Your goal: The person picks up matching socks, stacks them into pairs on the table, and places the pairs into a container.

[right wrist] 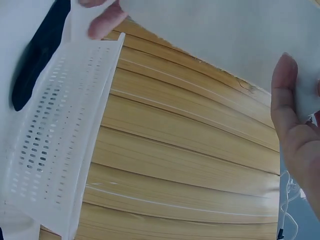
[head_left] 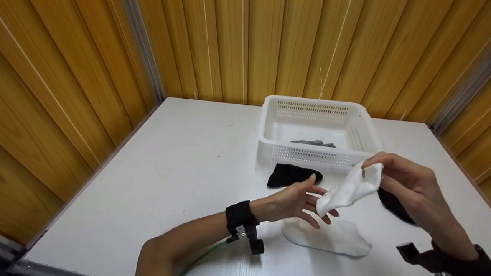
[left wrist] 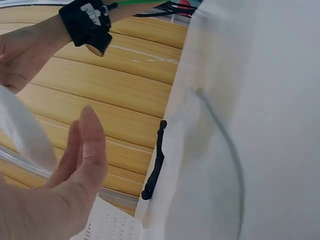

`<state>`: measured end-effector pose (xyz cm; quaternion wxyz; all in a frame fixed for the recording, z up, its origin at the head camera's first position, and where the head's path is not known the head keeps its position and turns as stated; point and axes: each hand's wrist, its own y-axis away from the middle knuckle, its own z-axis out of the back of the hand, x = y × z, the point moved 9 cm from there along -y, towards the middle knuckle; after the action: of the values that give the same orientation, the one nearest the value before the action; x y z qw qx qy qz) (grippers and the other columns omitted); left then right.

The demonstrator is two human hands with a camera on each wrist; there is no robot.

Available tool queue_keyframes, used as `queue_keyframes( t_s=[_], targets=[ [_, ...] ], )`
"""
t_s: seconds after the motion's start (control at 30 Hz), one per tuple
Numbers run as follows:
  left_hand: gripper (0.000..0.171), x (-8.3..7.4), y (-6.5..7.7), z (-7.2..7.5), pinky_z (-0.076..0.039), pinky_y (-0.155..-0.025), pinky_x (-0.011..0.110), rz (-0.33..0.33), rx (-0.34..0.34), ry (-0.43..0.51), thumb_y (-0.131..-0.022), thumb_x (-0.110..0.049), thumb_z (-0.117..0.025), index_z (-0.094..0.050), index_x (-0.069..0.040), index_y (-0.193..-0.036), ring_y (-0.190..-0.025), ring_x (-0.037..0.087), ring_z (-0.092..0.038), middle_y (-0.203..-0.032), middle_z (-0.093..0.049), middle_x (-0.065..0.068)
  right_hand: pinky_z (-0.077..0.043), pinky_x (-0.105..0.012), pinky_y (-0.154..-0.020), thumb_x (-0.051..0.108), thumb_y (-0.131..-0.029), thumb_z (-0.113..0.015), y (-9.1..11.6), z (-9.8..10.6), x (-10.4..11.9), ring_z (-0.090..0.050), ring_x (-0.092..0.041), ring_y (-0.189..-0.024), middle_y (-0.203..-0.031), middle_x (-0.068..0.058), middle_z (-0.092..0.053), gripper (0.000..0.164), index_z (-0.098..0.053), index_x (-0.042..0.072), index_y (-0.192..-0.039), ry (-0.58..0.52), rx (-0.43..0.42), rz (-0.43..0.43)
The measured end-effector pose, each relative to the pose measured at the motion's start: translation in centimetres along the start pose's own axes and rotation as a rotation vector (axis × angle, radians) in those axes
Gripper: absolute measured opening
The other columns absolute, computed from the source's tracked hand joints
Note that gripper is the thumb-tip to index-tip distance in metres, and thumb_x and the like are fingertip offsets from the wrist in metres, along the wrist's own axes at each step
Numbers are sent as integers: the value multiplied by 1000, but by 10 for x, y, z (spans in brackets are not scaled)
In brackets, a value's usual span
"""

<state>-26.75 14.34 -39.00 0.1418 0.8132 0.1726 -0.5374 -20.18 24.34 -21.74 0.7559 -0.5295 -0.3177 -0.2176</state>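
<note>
A white sock point(head_left: 351, 189) hangs above the table, its cuff pinched between the thumb and fingers of my right hand point(head_left: 414, 188). Beside the sock's toe end is my left hand point(head_left: 293, 201), its fingers spread and loosely bent, not curled round the cloth. In the left wrist view the sock point(left wrist: 22, 130) appears next to the left hand point(left wrist: 65, 195); whether they touch I cannot tell. The right wrist view shows the sock point(right wrist: 210, 37) stretching from the right thumb point(right wrist: 284, 95) towards the left fingertips. Flat on the table below lies another white sock point(head_left: 330, 237).
A white perforated basket point(head_left: 318, 151) stands at the back right with grey socks point(head_left: 314, 143) inside. In front of it lies a black sock point(head_left: 289, 175). A second black item point(head_left: 393, 207) is partly hidden behind the right hand. Wooden panel walls point(head_left: 261, 50) enclose the white table point(head_left: 172, 153).
</note>
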Motion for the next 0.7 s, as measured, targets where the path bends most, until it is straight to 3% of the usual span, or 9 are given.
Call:
queue_keyframes(
  t_s=[0.13,0.23,0.43,0.5,0.63,0.7],
  targets=[
    [27,-12,9,3,-51,-66,35,-68,-34,86,-91,-23,-50,-55,-3,-109,-77,23,-60,-91,-61,13,-47,-25,-75,-28,-78,-40,10,5,2,-50,-28,-95,-103,-31,-50,25,-48,-24,-101,-11,-20,18],
    [16,-23,17,9,-51,-64,31,-139,-63,73,-86,-5,-56,-57,-1,-102,-73,20,-60,-89,-60,11,-45,-25,-79,-29,-76,-42,20,12,-1,-48,-29,-99,-103,-30,-50,25,-48,-24,-100,-8,-44,15],
    [10,-41,29,22,-49,-73,34,-249,-105,-1,-81,-2,-61,-56,0,-90,-80,18,-59,-92,-60,10,-40,-28,-89,-35,-69,-41,45,21,-21,-32,-37,-119,-122,-37,-35,31,-50,-20,-95,-67,-43,-43],
    [11,-46,32,25,-48,-76,35,-283,-113,-2,-80,-3,-62,-56,-1,-89,-83,18,-58,-93,-60,10,-42,-28,-87,-36,-69,-40,52,23,-30,-34,-36,-119,-123,-38,-35,32,-50,-19,-95,-77,-38,-65],
    [12,-53,36,28,-48,-76,31,-316,-137,-9,-79,-3,-63,-58,-3,-90,-84,16,-57,-93,-60,8,-47,-26,-78,-31,-75,-42,64,26,-47,-48,-27,-107,-110,-29,-50,28,-52,-18,-98,-37,-53,-158],
    [12,-55,37,29,-48,-74,29,-324,-150,-23,-79,-3,-63,-59,-3,-90,-83,16,-57,-92,-60,7,-47,-26,-76,-28,-80,-35,69,25,-54,-50,-24,-102,-108,-24,-52,27,-51,-19,-101,-85,-40,-198]
  ],
)
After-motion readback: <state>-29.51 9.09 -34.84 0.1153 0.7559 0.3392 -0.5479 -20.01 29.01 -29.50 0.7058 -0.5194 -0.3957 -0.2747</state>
